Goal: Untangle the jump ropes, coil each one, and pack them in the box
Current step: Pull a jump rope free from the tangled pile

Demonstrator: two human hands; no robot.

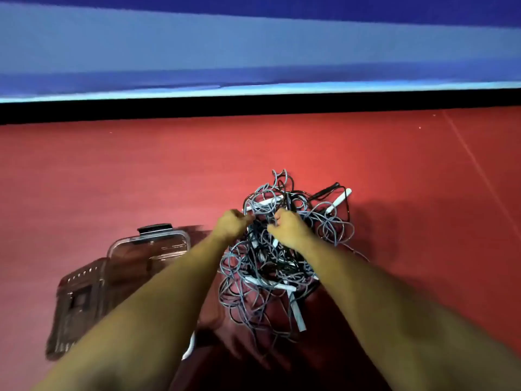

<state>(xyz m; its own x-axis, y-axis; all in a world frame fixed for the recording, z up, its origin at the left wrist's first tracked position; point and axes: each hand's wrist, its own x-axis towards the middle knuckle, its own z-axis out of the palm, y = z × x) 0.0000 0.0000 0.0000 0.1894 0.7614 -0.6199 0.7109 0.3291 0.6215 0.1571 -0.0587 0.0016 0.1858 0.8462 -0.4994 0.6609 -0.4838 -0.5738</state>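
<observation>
Left hand: the left hand is curled at the far left edge of the pile, thumb and fingers pinching a grey-blue strand.
Right hand: the right hand sits just beside it, fingers bent around strands near the top middle of the pile; the two hands are close but apart.
Arms: both bare forearms reach in from the near edge, the left one crossing over the box.
Jump ropes: the jump ropes lie in one knotted heap on the floor, grey-blue and black cords looped through each other, none coiled.
Handles: a white handle pokes out at the far right of the heap, a black handle just beside it; more white ones show in the near part.
Box: a clear box with a dark clip on its far rim stands left of the heap, open side up.
Lid: a clear ribbed lid lies against the box's left side, blurred.
Floor: red floor under everything.
Background: a black strip along the floor's far edge, a blue wall above it.
</observation>
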